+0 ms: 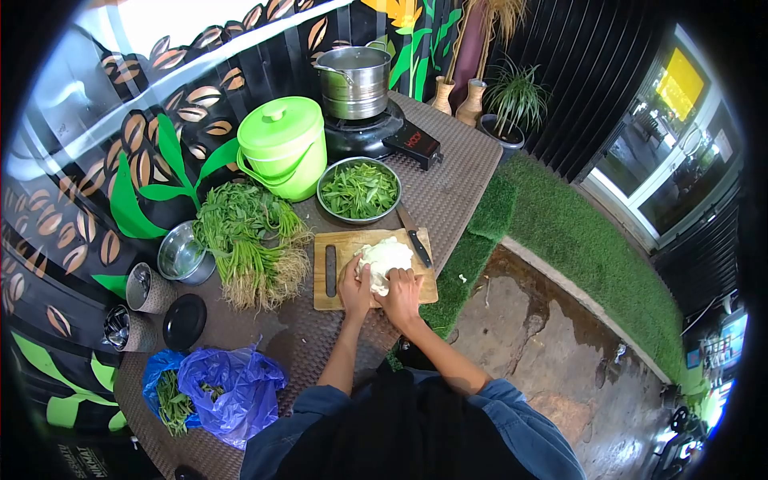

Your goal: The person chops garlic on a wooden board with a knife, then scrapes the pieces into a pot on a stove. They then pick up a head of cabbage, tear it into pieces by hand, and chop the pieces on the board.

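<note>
A white cauliflower head (pixel 386 260) rests on the wooden cutting board (pixel 324 298), gripped between both hands. My left hand (pixel 354 286) wraps its left side, and my right hand (pixel 400 296) holds its lower right, fingers bent against it. A knife (pixel 419 248) with a black handle lies at the board's right edge, its blade pointing up and away. Just beyond the board stands a metal bowl (pixel 322 200) of cut green leaves (pixel 360 190). Left of the board lies a large bunch of leafy greens (pixel 248 240) with roots.
A green lidded bucket (pixel 282 152) and a steel pot (pixel 352 88) on a black stove (pixel 364 136) stand at the back. On the left are an empty metal bowl (pixel 186 254), cutlery holders (pixel 152 290), a black lid (pixel 185 322) and plastic bags (pixel 232 388).
</note>
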### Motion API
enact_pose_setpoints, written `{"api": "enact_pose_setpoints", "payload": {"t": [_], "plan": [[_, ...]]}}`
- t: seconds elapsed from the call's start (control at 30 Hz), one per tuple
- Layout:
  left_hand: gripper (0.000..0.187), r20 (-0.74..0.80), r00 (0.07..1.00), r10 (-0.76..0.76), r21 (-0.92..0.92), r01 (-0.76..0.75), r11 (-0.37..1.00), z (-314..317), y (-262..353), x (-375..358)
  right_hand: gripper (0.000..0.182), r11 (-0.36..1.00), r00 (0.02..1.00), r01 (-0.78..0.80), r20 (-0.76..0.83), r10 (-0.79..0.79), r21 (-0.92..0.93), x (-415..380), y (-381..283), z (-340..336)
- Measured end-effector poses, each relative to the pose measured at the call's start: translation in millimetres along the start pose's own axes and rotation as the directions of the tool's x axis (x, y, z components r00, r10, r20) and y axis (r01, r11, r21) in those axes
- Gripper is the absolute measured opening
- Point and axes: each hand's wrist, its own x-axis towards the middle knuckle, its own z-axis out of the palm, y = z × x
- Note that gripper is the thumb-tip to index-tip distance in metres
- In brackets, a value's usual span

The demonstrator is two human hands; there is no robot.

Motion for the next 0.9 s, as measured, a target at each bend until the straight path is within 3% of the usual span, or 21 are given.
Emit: {"api": "enact_pose_setpoints", "payload": {"t": [0.33, 0.57, 0.63, 0.9], "plan": [[0.015, -0.097, 0.986, -0.138, -0.132, 0.125, 0.983, 1.0, -1.0, -5.7, 0.047, 0.986, 0.989, 0.134, -0.081, -0.127, 0.098, -18.4, 19.9, -10.0], [0.017, -0.099, 0.989, -0.107, -0.194, 0.087, 0.977, 1.6, -7.3, -0.7, 0.048, 0.955, 0.954, 0.26, -0.193, -0.231, 0.143, -24.8, 33.5, -1.4], [0.018, -0.033, 0.989, -0.144, -0.177, 0.136, 0.975, -0.7, -2.1, 0.3, 0.047, 0.955, 0.956, 0.257, -0.182, -0.229, 0.147, -24.6, 31.8, -2.5], [0.019, -0.06, 0.991, -0.12, -0.164, 0.108, 0.981, 1.8, -3.1, -2.9, 0.044, 0.953, 0.961, 0.262, -0.134, -0.242, 0.154, -23.0, 33.4, -1.2]]}}
